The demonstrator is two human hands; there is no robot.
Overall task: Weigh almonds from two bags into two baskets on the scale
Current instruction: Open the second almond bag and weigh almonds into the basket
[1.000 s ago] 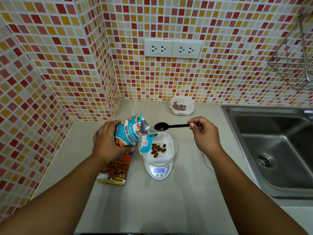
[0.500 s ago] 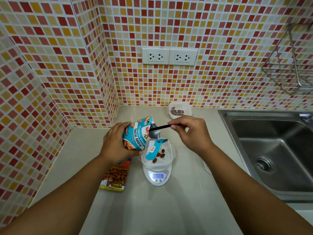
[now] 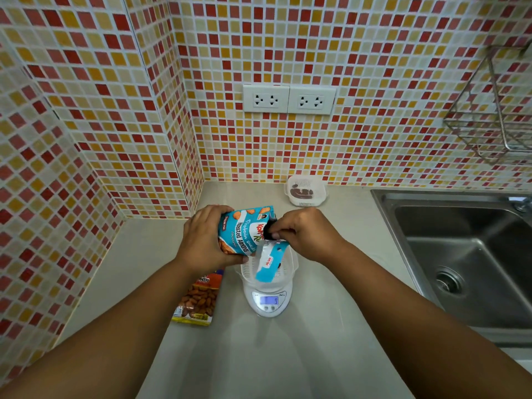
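Left hand (image 3: 201,240) clamped round blue almond bag (image 3: 244,230), tilted mouth-right over white basket (image 3: 266,273) on scale (image 3: 269,302); torn strip hangs into basket

Right hand (image 3: 305,233) pinched on black spoon (image 3: 269,227), bowl end inside bag mouth

Step in hand, judged: scooping almonds from blue bag for second basket

Second bag (image 3: 198,300) flat on counter (image 3: 316,355), just left of scale

Other basket (image 3: 305,191) by back wall, holds almonds

Display lit, reading unclear

Next move calls for level withdrawal of spoon, tipping over basket, display check
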